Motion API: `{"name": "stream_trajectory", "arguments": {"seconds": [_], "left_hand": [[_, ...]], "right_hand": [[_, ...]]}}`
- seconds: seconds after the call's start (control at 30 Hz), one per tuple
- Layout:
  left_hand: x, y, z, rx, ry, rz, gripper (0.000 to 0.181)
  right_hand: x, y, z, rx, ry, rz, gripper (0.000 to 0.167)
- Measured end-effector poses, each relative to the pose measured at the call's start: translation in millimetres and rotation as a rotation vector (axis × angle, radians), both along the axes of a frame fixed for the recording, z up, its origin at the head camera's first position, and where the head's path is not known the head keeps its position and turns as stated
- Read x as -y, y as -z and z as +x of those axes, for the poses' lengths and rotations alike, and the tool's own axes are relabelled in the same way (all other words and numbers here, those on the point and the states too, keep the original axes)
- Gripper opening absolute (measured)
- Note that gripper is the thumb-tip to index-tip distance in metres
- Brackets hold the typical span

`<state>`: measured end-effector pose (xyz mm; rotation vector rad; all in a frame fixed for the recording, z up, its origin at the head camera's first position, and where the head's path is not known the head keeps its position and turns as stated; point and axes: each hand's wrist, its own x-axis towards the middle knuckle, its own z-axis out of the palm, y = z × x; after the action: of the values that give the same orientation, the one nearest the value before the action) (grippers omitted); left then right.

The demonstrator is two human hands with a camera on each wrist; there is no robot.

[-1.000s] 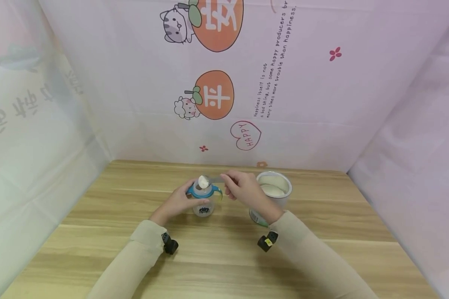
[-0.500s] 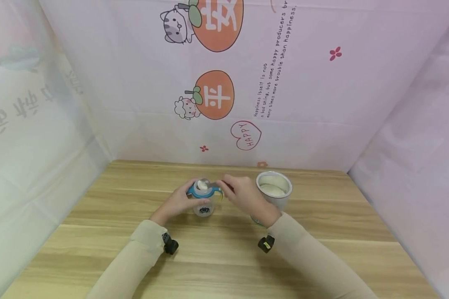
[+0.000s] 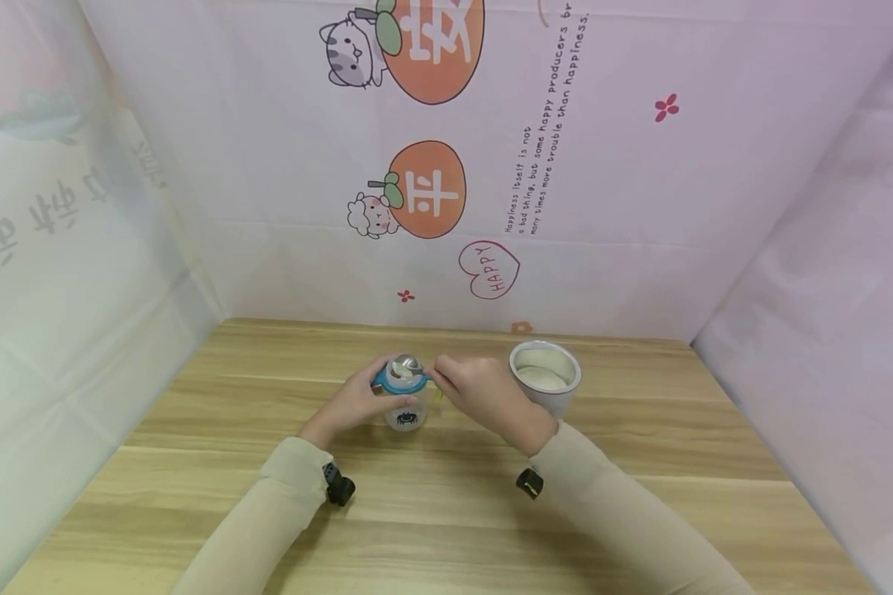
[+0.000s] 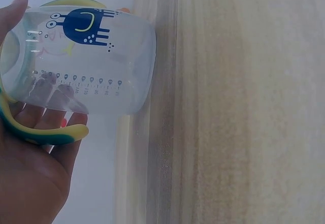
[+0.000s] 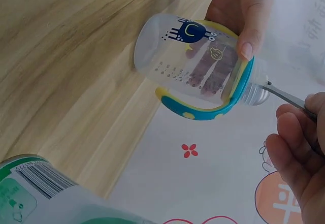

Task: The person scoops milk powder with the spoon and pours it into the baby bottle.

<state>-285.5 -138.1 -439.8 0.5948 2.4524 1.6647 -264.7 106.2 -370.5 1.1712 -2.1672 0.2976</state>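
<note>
A clear baby bottle (image 3: 406, 419) with a blue ring and side handles stands upright on the table. In the left wrist view, a blue cartoon creature and measuring marks show on its wall (image 4: 101, 61). My left hand (image 3: 353, 404) grips the bottle around its upper part, thumb in front and fingers behind. My right hand (image 3: 487, 398) pinches the handle of a metal spoon (image 5: 288, 98). The spoon's bowl is at the bottle's open mouth, tilted, with some white powder visible there. How much powder lies inside the bottle is hard to tell.
Right of the bottle, behind my right forearm, stands an open can (image 3: 553, 403) of pale powder. Its green-and-white side with a barcode (image 5: 45, 181) shows in the right wrist view. A printed cloth (image 3: 595, 273) hangs along the back edge of the wooden table (image 3: 432, 512).
My right hand has lowered the heaped spoon to the bottle mouth and turned it over, so its metal bowl shows with less powder. My left hand and the bottle have stayed in place.
</note>
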Motion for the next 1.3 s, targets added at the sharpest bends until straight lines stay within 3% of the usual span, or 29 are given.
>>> {"name": "stream_trajectory", "arguments": {"seconds": [0.27, 0.53, 0.83, 1.0, 1.3], "left_hand": [[-1.2, -1.8, 2.4, 0.003, 0.001, 0.01, 0.075], [-0.2, -0.8, 0.8, -0.003, -0.001, -0.01, 0.074], [-0.6, -1.8, 0.9, -0.005, -0.012, -0.023, 0.076], [-0.4, -0.9, -0.7, -0.004, -0.013, -0.021, 0.077], [0.8, -0.3, -0.7, 0.013, -0.022, -0.023, 0.081]], "right_hand": [[-1.5, -2.8, 1.7, -0.167, -0.02, 0.119, 0.021], [-4.0, 0.1, 0.6, -0.288, -0.088, 0.156, 0.026], [-6.7, 1.8, -0.7, -0.282, -0.112, 0.165, 0.019], [-8.4, 2.6, -1.4, -0.301, -0.115, 0.169, 0.034], [-9.3, 0.5, -0.7, -0.276, -0.115, 0.168, 0.026]]}}
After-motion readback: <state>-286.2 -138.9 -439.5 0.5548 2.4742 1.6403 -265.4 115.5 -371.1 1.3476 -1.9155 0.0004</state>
